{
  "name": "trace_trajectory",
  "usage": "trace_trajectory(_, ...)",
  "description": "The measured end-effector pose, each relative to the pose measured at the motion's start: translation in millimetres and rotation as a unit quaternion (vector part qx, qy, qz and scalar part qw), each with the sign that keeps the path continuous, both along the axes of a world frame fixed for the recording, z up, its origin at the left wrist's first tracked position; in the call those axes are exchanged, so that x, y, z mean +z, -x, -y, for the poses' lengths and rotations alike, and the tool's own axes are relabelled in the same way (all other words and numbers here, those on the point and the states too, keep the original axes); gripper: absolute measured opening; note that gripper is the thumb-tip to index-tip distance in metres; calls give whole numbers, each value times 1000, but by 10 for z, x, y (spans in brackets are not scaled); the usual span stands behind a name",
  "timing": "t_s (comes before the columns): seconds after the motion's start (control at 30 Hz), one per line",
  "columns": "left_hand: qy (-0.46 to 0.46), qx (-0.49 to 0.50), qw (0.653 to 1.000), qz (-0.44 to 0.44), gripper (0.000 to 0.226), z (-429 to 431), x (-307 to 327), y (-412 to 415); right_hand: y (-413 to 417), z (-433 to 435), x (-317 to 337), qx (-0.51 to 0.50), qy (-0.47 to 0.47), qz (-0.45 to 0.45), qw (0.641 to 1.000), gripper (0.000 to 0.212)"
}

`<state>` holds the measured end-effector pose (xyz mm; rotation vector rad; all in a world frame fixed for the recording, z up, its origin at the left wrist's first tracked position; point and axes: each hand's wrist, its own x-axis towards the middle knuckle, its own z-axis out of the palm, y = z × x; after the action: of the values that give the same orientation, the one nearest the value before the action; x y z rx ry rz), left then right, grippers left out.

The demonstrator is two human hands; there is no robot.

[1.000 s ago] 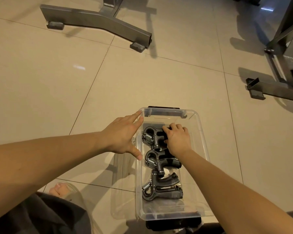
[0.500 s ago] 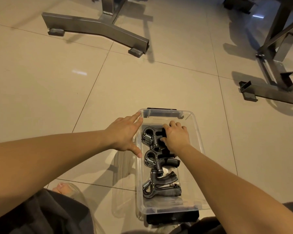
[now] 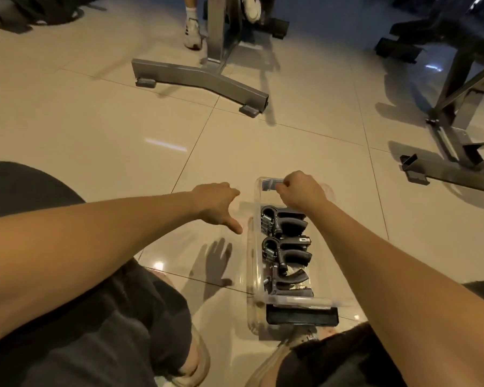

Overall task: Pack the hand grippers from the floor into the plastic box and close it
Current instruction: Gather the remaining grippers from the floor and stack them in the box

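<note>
Box [image 3: 256, 247] of clear plastic sits on the tiled floor [image 3: 95, 141] between my knees, and the three hand grippers [image 3: 284, 248] lie inside it in a row, springs toward the left wall. Compared with half a second ago, my view has tipped up: more of the room shows, including a grey machine base [image 3: 199, 79] and someone's white shoe [image 3: 192, 33] beyond it. My right hand [image 3: 301, 191] has left the far gripper it was pressing on and moved to the far end of the box, where it is curled into a fist at the rim by the latch; I cannot tell whether the fingers actually pinch anything there. My left hand [image 3: 217, 203] has come off the left wall of the box and now hangs above the floor just beside it, fingers loosely spread, thumb pointing down and toward the box, holding nothing; its shadow falls on the tile below. A black latch piece [image 3: 302, 315] shows at the near end of the box. The frame is blurred along the near rim.
</note>
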<state>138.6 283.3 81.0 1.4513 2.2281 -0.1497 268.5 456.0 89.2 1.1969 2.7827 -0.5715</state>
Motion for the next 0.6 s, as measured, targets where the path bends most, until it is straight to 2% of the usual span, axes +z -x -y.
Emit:
trace_trajectory(0.2,25,123,992,-1,75,1085,519,328,614,826,331,75,51,-52,995,26)
trace_trajectory(0.27,48,148,988,-2,70,1514,650,425,886,1178,431,114,58,-64,990,26)
trace_trajectory(0.43,31,256,966,-8,61,2626,630,819,1614,2293,506,223,102,-69,967,27)
trace_trajectory(0.6,-33,397,917,13,52,3858,329,1304,2388,3333,431,298,119,-27,947,28)
